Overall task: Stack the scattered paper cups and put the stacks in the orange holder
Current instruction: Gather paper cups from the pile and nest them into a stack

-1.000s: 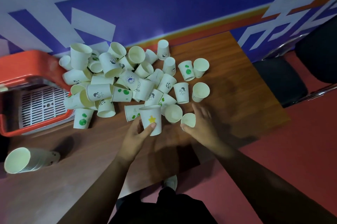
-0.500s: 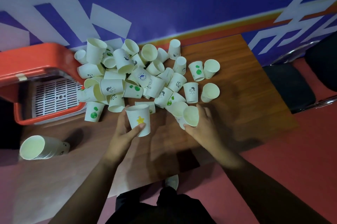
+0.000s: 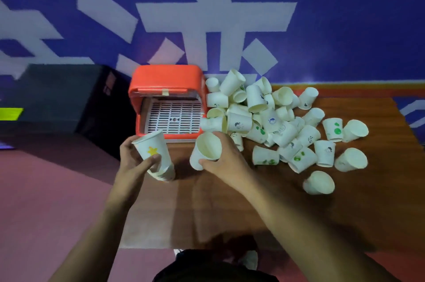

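Note:
My left hand [image 3: 135, 162] grips a white paper cup with a yellow star [image 3: 153, 148]. It is tilted, and several nested cup bottoms show below it. My right hand [image 3: 226, 160] holds a plain white cup [image 3: 204, 150], mouth up and tilted, just right of the star cup. The orange holder [image 3: 165, 79] stands right behind both hands, open towards me, with a white slotted grille [image 3: 174, 118] inside. A pile of scattered paper cups [image 3: 264, 116] lies to the holder's right on the wooden table [image 3: 230, 212].
Loose cups spread right of the pile, one lying alone [image 3: 318, 183] nearer me. A black box [image 3: 57, 97] sits left of the holder, and the blue wall rises behind. The table's left edge runs just left of my left hand.
My view has swung left, so the holder now sits centre. Both hands lifted their cups away from the pile towards the holder, and the star cup now shows stacked cup bottoms beneath it.

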`<state>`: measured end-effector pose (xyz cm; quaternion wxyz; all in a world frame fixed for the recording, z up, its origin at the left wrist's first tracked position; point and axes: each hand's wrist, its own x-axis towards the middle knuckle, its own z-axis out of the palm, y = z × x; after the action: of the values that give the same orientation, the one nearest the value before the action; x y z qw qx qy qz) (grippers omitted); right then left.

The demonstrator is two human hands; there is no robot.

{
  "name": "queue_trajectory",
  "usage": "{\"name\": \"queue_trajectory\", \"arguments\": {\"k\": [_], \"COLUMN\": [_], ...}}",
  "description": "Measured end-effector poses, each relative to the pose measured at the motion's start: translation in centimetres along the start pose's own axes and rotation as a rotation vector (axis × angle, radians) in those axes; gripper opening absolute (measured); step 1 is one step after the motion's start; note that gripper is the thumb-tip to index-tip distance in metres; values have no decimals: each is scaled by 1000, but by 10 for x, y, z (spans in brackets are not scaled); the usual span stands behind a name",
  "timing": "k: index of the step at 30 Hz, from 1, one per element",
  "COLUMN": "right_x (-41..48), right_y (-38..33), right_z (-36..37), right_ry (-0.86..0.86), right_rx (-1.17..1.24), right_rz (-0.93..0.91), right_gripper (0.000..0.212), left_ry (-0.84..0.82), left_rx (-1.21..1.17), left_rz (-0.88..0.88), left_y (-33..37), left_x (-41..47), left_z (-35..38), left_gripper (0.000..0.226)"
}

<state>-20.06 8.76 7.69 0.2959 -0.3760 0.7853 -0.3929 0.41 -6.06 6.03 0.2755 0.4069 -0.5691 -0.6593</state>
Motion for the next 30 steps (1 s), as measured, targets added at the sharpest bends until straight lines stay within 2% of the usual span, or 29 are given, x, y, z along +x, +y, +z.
{"name": "queue_trajectory", "arguments": {"k": [3,7,14,17,18,20,22,23,25,30], "right_x": [21,40,47,42,42,42,43,44,43,41], "right_y": [-29,-45,-20,-9,-9,-20,-37,-43,-51,-45], "right_z": [59,115,155,159,160,156,151,149,146,144], "right_ry": [-55,-109,-107,-214,-236,-156,-65,-64,-87,-18], "right_rx": [-11,-83,-484,-521,-475,-159,225,320,353,352], "right_rz": [-42,-92,-123,-95,-43,112,152,132,90,88], "right_gripper": [74,74,84,98,103,99,80,70,57,44], "left_ry": [56,69,-43,-116,-145,-209,-277,-313,-382,-494], "left_rx": [4,4,15,40,56,106,151,170,211,271], "left_rz": [-9,-12,-45,-36,-32,-11,28,44,55,27], "left_y": [1,-3,-20,-25,-27,-27,-26,-25,-25,-31], "left_x": [10,24,48,56,58,61,61,61,63,67], "left_z": [-57,-98,-115,-112,-110,-106,-100,-97,-90,-84], "left_gripper": [70,77,74,75,75,73,74,74,77,82]}}
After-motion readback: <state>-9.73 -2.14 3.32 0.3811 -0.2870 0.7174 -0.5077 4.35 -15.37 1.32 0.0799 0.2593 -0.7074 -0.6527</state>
